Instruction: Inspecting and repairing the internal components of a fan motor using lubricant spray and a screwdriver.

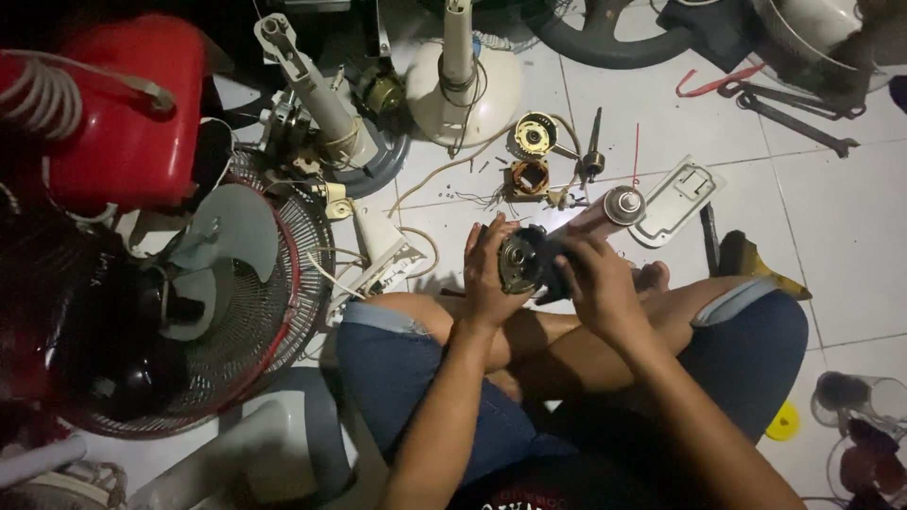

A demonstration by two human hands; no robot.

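Note:
I sit cross-legged on a white tiled floor. Both hands hold a small round fan motor [525,261], dark with a brassy metal face, above my knees. My left hand [487,274] cups its left side with the fingers curled over the top. My right hand [593,280] grips its right side. Just beyond my right hand stands a spray can [614,210] with a pale cap. A copper-wound stator [530,177] and a round motor part [535,134] lie on the floor further away.
A fan with a red guard ring and grey blades [236,283] lies at the left, a red housing [123,113] behind it. Fan stands [463,85] and a stem [316,94] sit ahead. A white cover plate [675,200], wrenches [794,113] and a yellow cap [782,423] lie right.

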